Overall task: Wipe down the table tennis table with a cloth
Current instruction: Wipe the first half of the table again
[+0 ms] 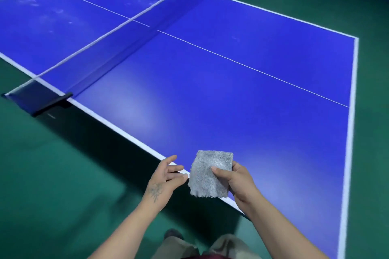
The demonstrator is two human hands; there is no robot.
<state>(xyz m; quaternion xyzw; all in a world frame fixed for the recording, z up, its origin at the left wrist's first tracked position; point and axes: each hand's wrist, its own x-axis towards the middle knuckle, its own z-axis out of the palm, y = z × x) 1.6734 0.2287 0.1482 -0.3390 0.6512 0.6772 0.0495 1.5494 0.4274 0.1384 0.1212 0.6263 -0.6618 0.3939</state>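
1. While the person stands at the near side edge of the table (231, 101), the right hand (237, 178) holds a folded grey cloth (210, 176) just above that edge, thumb on top and the fingers curled behind it, clamped on the fabric.
2. Just beside it, the left hand (166, 176) hovers with its fingers apart and loosely bent, the fingertips almost at the cloth's left edge; whether they touch it I cannot tell. It holds nothing.
3. The cloth looks to be held clear of the blue top rather than lying on it, so wiping seems not yet begun on this near half, which looks fairly clean.
4. Risk close in: the grip is only on one side of the cloth, so a hard push could let it bunch up or slip out, leaving streaks instead of a clean pass.
5. Further out, the white centre line (252, 67) marks a long reach; leaning across from this side may leave the far strip missed.
6. At the net (117, 38), a careless sweep could snag the cloth on the mesh or knock the clamp (52, 101) at the near post.
7. Beyond the net, the far half (73, 6) shows pale smudges and dusty patches; a small cloth may simply smear them unless refolded.
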